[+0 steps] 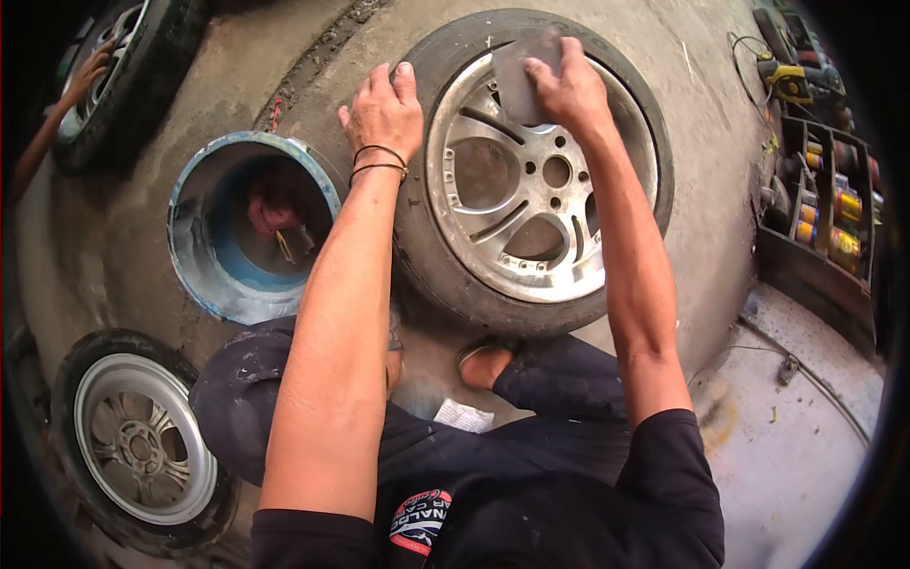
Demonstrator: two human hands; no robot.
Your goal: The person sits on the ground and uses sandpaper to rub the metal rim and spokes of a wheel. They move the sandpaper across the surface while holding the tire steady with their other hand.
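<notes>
A tyre [427, 237] with a silver multi-spoke wheel [512, 220] lies flat on the ground in front of me. My right hand [572, 90] holds a grey sheet [517, 85], thumb and fingers on it, over the upper part of the rim. On the tyre's upper left edge rests my left hand [387, 112], fingers apart and holding nothing, with dark bands round the wrist. Left of the tyre stands a blue bucket [180, 223] with a reddish cloth [273, 211] and a small tool inside.
Another wheel [142, 452] lies at lower left. At upper left, a person's hand [88, 73] touches an upright tyre [156, 85]. A dark tray [823, 289] of cans and a yellow power tool [789, 82] sit at right. A cable crosses the ground there.
</notes>
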